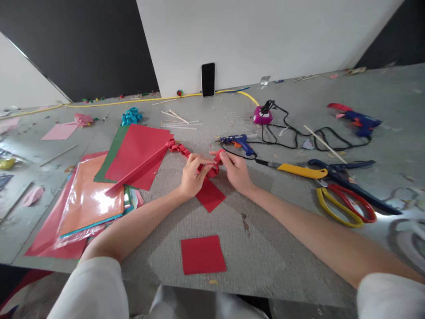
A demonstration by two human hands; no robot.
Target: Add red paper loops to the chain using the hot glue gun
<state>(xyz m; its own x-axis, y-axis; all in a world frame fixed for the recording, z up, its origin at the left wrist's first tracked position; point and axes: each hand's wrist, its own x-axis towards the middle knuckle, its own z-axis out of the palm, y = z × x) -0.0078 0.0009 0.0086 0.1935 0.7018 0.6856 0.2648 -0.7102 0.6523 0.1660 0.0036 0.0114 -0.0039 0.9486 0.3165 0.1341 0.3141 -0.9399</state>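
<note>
Over the middle of the table, my left hand [193,176] pinches a chain of curled red paper loops [179,148]. Its far end lies on the stacked sheets to the left. My right hand [236,170] is closed on the near end of the same paper chain, thumb pressed against a raised red loop. Beneath the hands is a red paper square [210,196], partly covered. A second red square [203,254] lies flat nearer the table's front edge. Just beyond my right hand rests a blue glue gun [239,142].
Red sheets [136,148] and plastic-wrapped coloured paper [93,192] lie left. A purple power socket [262,116] with black cords, a yellow-handled blade [302,170], scissors [345,206] and another glue gun [360,122] lie right. A phone [208,79] leans on the wall.
</note>
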